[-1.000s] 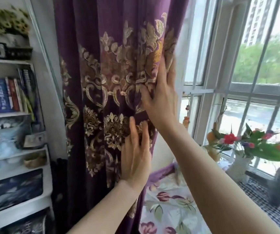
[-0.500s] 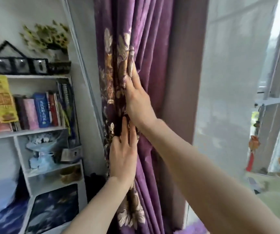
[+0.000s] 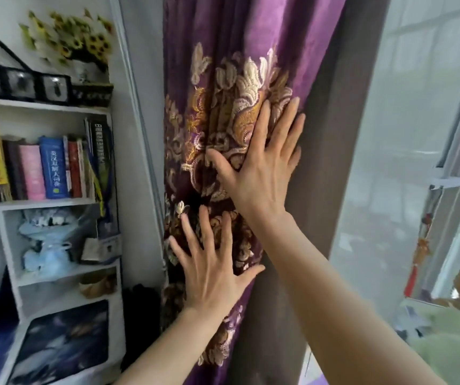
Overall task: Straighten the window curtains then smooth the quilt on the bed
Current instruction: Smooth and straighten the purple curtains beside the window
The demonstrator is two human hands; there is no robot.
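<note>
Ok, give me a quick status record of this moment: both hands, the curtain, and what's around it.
left hand: fingers spread, flat on the purple curtain, lower of the two
right hand: fingers spread, flat on the gold embroidery, above the left
purple curtain: gathered in vertical folds
sheer curtain: hangs right of the purple one
bookshelf: left of the curtain, holds books
quilt: not in view
</note>
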